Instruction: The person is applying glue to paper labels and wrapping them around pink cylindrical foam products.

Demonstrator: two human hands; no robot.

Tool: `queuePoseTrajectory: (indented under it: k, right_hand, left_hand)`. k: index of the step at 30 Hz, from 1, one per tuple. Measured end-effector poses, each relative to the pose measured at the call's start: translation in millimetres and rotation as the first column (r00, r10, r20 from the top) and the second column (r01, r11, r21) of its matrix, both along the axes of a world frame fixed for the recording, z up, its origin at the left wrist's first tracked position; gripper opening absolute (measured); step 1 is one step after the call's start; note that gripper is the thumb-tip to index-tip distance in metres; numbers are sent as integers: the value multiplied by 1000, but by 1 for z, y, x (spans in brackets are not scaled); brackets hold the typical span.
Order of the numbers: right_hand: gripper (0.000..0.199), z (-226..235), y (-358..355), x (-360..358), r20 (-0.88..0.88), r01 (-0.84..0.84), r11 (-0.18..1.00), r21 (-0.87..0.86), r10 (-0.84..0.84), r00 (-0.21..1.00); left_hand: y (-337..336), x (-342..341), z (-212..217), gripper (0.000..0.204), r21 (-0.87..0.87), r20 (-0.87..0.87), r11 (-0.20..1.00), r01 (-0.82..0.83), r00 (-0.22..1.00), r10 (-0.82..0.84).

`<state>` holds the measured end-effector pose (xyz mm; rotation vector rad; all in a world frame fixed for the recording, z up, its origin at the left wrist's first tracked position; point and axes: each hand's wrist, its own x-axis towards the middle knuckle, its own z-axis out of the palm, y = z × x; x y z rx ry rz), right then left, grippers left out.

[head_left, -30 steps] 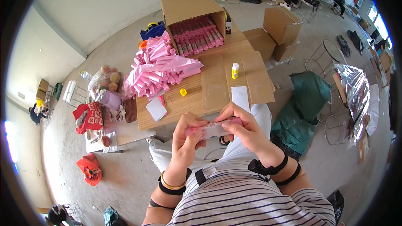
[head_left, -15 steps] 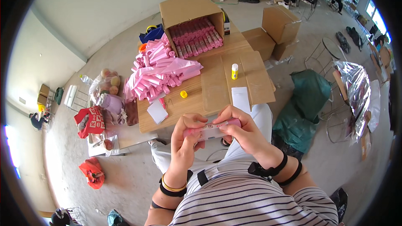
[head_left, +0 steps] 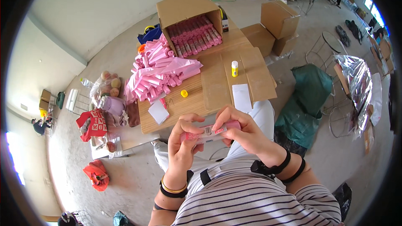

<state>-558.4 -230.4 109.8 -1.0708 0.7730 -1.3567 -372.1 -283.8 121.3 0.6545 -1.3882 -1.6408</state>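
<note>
A pink plastic roll (head_left: pixel 208 132) with a printed paper label around it lies level between my hands, in front of my lap. My left hand (head_left: pixel 180 142) grips its left end, thumb below and fingers over the top. At the other end, my right hand (head_left: pixel 246 135) holds the roll with its fingertips on the label. Beyond them, an uncapped glue stick (head_left: pixel 234 69) stands upright on a flattened cardboard sheet (head_left: pixel 217 84). Its yellow cap (head_left: pixel 184 93) lies apart on the wooden table (head_left: pixel 192 108). Paper labels (head_left: pixel 241 96) rest on the cardboard's near edge.
A heap of pink rolls (head_left: pixel 157 73) covers the table's left side. Behind it, an open carton (head_left: pixel 188 6) holds labelled rolls in rows. White paper (head_left: pixel 158 112) lies near the left edge. A green sack (head_left: pixel 303 104) stands on the floor at right. Other people sit far back.
The roll has turned in my hands, so more of the label's printed side faces up. My left fingers have lifted slightly and my right fingers have shifted along the label.
</note>
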Motion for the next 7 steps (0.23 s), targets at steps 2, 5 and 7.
queuePoseTrajectory:
  k: [2,5,7]
  right_hand:
    - [18,3,1,-1,21,-42,999,-8,42,999]
    - [20,3,1,-3,32,-99,995,-16,100,995]
    - [22,2,2,-4,32,-127,992,-13,127,991]
  left_hand:
    - [0,2,3,13,1,11,1000,-3,1000,3]
    - [-1,6,5,12,-9,29,1000,13,999,-13]
    - [-1,9,4,11,-21,28,999,45,999,-45]
